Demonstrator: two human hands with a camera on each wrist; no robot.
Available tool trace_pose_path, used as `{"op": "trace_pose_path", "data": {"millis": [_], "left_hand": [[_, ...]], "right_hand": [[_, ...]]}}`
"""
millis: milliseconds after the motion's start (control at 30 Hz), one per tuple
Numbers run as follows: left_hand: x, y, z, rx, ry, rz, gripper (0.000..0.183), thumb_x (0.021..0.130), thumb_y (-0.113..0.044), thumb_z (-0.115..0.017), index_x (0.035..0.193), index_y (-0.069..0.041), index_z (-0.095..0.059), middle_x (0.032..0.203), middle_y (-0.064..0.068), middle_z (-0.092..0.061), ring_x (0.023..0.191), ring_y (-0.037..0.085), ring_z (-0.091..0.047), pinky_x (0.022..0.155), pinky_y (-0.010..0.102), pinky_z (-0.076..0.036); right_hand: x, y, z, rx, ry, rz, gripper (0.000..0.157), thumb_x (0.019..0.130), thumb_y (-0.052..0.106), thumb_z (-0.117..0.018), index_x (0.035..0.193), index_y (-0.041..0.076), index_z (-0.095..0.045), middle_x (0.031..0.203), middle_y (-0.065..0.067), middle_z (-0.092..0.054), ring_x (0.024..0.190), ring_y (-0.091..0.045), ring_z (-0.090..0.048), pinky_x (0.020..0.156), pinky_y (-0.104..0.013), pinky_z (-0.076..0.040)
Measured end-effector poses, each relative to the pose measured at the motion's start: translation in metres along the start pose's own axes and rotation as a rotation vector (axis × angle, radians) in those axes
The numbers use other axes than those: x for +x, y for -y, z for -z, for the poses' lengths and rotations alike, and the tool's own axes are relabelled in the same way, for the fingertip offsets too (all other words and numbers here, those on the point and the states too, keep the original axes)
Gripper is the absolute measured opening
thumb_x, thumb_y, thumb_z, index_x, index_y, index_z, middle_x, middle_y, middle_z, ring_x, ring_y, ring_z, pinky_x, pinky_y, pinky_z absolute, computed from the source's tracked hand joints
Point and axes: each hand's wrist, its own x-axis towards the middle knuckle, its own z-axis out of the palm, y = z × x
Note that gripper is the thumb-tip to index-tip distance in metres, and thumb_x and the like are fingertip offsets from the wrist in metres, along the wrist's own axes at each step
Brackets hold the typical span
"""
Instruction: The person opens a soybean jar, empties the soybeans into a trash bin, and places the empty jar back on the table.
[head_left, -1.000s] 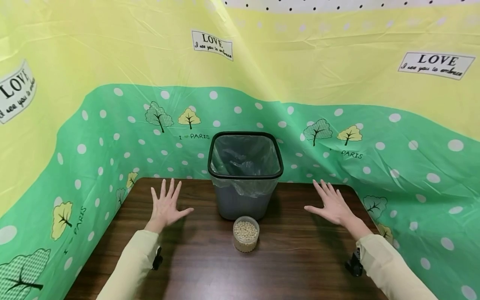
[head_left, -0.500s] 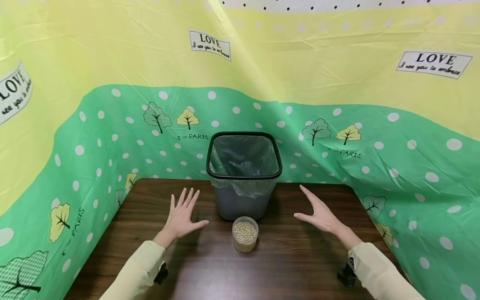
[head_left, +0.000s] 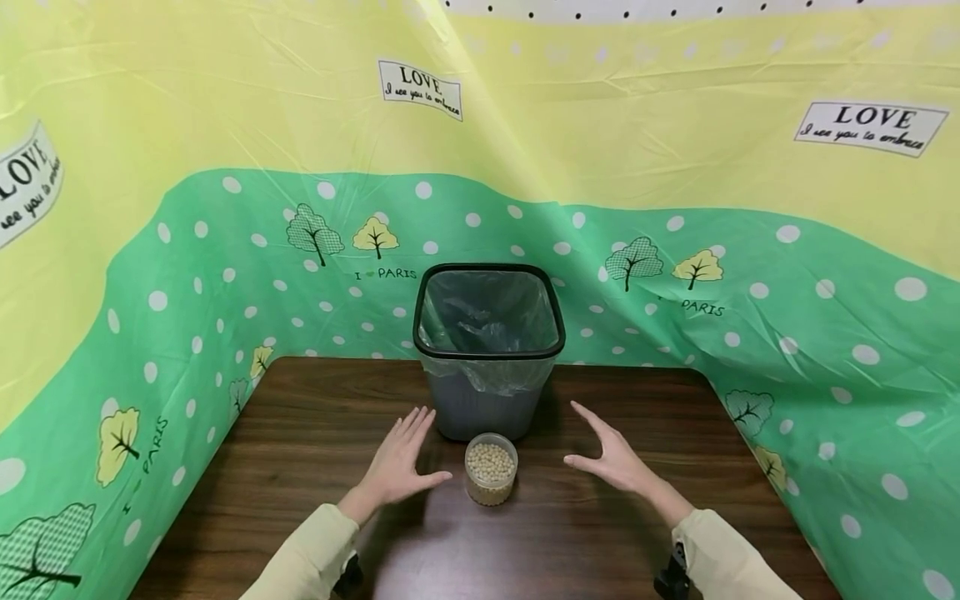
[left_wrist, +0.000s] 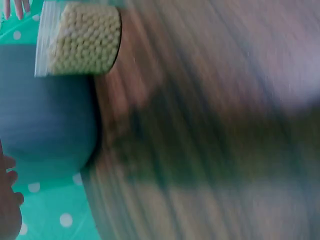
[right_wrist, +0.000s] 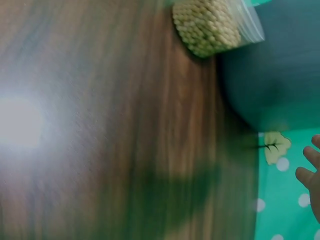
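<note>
A clear round jar point(head_left: 491, 469) filled with pale, round soybean-like beans point(left_wrist: 87, 40) stands on the table, just in front of a dark grey bin point(head_left: 483, 404). My left hand point(head_left: 397, 462) hovers to the left of the jar, fingers stretched forward and thumb pointing at it, without touching. To the right, my right hand point(head_left: 613, 458) is held with thumb and fingers spread apart, farther from the jar than the left. Both hands hold nothing. In the right wrist view the jar point(right_wrist: 207, 27) shows at the top, and only a few fingertips point(right_wrist: 311, 160) appear at the edge.
A clear plastic liner point(head_left: 495, 312) lines the bin and folds over its black rim point(head_left: 489, 354). The brown wood-grain table point(head_left: 480, 550) meets a green and yellow printed curtain point(head_left: 337, 317) at the back and sides.
Both hands have moved inward and nearer to me, closing in on the jar from either side. The jar and bin have stayed in place.
</note>
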Motion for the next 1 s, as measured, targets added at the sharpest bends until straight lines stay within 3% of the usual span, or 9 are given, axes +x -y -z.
{"op": "trace_pose_path", "data": {"millis": [200,433,733,1000], "left_hand": [[-0.002,-0.017,-0.012,-0.168,0.061,0.050,0.086,0.076,-0.060,-0.061,0.139,-0.006,-0.036,0.137,0.014,-0.042,0.124,0.029,-0.040,0.096,0.046,-0.039],[0.003,-0.028,-0.022,-0.257,0.121,0.103,0.083,0.076,-0.059,-0.062,0.138,-0.009,-0.038,0.136,0.009,-0.044,0.122,0.027,-0.043,0.094,0.045,-0.040],[0.014,-0.030,-0.030,-0.313,0.137,0.089,0.080,0.073,-0.045,-0.071,0.134,-0.004,-0.043,0.132,0.010,-0.048,0.118,0.026,-0.047,0.092,0.043,-0.042],[0.025,-0.029,-0.034,-0.391,0.155,0.047,0.082,0.070,-0.036,-0.077,0.132,0.003,-0.042,0.126,0.016,-0.052,0.107,0.025,-0.056,0.088,0.039,-0.046]], "right_hand": [[-0.003,0.000,-0.024,-0.001,0.036,-0.004,0.084,0.074,0.032,-0.075,0.143,0.016,-0.030,0.140,-0.013,-0.038,0.126,-0.032,-0.036,0.095,-0.054,-0.035],[-0.004,0.001,-0.048,0.015,0.035,0.013,0.082,0.070,0.028,-0.078,0.139,0.011,-0.037,0.135,-0.012,-0.045,0.123,-0.029,-0.042,0.094,-0.050,-0.038],[-0.005,-0.005,-0.079,0.130,0.060,0.041,0.074,0.074,0.022,-0.076,0.134,-0.001,-0.040,0.125,-0.021,-0.052,0.112,-0.034,-0.051,0.089,-0.050,-0.042],[-0.002,-0.004,-0.098,0.247,0.120,-0.052,0.076,0.070,0.013,-0.078,0.133,-0.002,-0.039,0.121,-0.018,-0.053,0.109,-0.036,-0.050,0.089,-0.053,-0.040]]}}
